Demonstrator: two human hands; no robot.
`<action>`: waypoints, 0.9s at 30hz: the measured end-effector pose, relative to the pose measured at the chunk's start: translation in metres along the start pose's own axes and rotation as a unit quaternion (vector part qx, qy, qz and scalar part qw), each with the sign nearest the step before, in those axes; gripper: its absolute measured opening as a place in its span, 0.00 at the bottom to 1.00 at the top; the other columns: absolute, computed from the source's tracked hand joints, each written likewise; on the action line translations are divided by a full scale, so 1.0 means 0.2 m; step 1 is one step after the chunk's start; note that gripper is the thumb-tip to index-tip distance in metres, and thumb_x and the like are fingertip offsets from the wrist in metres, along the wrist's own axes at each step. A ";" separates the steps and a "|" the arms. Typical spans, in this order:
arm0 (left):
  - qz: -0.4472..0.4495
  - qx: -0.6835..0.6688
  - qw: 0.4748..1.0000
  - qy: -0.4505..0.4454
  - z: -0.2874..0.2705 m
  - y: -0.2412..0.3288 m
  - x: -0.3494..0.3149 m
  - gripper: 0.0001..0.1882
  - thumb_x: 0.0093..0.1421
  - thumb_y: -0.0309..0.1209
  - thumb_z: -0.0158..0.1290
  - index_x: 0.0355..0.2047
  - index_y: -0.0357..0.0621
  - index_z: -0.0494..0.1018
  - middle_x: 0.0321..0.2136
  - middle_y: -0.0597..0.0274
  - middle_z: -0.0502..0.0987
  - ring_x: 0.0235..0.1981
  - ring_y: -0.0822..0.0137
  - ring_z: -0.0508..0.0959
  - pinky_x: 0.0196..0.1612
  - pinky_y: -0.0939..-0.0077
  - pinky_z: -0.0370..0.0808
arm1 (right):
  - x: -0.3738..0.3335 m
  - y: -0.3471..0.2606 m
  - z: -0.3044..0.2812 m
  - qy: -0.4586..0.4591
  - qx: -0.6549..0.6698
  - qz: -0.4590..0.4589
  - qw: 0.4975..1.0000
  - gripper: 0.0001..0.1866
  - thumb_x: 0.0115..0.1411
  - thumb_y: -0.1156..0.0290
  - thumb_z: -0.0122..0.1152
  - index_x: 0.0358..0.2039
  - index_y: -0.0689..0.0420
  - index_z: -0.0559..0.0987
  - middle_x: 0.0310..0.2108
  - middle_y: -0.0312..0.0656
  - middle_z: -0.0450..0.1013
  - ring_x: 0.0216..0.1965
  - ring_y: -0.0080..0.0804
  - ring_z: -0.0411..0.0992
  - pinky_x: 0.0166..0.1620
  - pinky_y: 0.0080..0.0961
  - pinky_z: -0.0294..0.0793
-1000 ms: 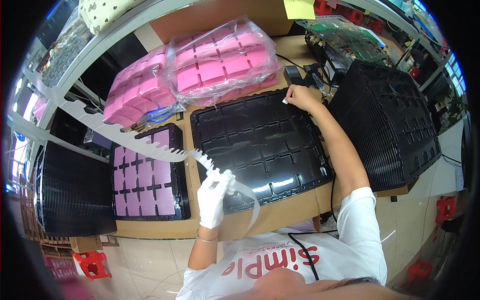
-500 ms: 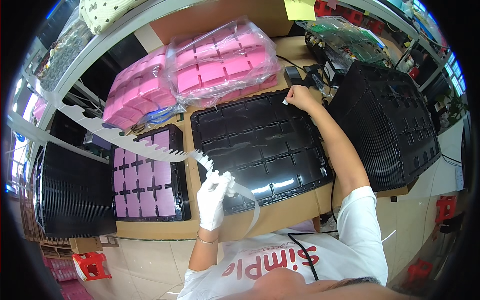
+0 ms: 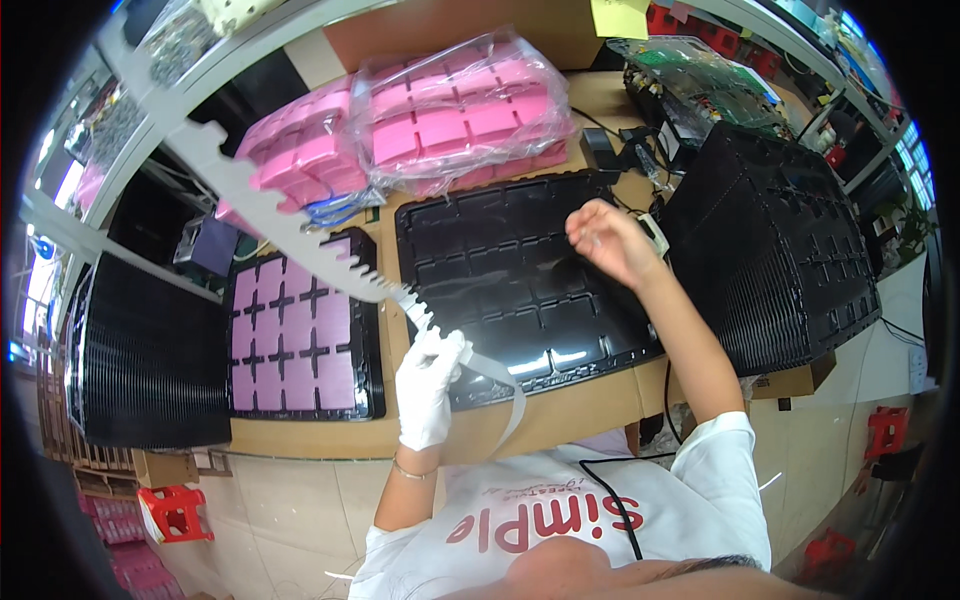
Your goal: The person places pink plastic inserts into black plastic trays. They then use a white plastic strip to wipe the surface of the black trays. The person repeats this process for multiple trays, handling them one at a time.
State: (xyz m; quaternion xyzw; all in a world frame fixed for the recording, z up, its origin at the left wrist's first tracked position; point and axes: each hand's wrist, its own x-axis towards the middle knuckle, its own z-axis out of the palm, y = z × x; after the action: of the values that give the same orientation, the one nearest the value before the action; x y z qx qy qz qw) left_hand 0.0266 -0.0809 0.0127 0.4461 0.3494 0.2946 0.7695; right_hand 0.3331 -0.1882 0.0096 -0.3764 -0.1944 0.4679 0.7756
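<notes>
Two black stacks (image 3: 150,350) flank the trays (image 3: 480,285); left hand (image 3: 426,390) pinches white strip (image 3: 298,246), right hand (image 3: 615,242) curled, grip unclear

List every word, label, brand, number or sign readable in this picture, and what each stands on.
White shirt: large red lettering across the front, legible, but I don't copy wording.
White shirt, above that in the picture: smaller red lettering, too small to read fully.
Yellow note at the top edge: faint marks, too blurred to read.
I can make out no other text.
</notes>
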 end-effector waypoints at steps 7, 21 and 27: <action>-0.032 -0.063 0.997 -0.032 -0.05 -0.02 -0.14 0.07 0.61 0.29 0.59 0.37 0.38 0.78 0.30 0.64 0.78 0.27 0.78 0.74 0.31 0.84 0.72 | -0.45 0.50 0.58 -0.055 -0.251 0.102 0.961 0.07 0.59 0.70 0.65 0.36 0.60 0.80 0.30 0.34 0.77 0.29 0.15 0.70 0.33 0.16 0.71; 0.084 0.009 0.985 0.150 -0.39 0.05 -0.27 0.06 0.63 0.29 0.55 0.34 0.39 0.78 0.21 0.66 0.76 0.20 0.78 0.73 0.36 0.82 0.73 | -0.45 0.60 0.76 -0.159 -0.521 -0.146 0.826 0.06 0.57 0.70 0.65 0.30 0.58 0.81 0.24 0.39 0.73 0.25 0.26 0.71 0.29 0.25 0.70; 0.059 0.045 0.988 0.136 -0.48 0.05 -0.27 0.06 0.62 0.29 0.58 0.33 0.38 0.77 0.22 0.64 0.76 0.20 0.77 0.74 0.25 0.85 0.69 | -0.13 0.59 0.69 -0.316 -0.691 -0.068 0.646 0.07 0.53 0.70 0.63 0.27 0.60 0.78 0.28 0.47 0.75 0.32 0.46 0.75 0.36 0.38 0.73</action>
State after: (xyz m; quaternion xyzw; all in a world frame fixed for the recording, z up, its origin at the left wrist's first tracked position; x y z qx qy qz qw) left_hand -0.0839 -0.0719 0.0024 0.4560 0.4365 0.3817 0.6752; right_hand 0.1622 -0.1220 0.0091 -0.6183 -0.7199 0.2343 0.2113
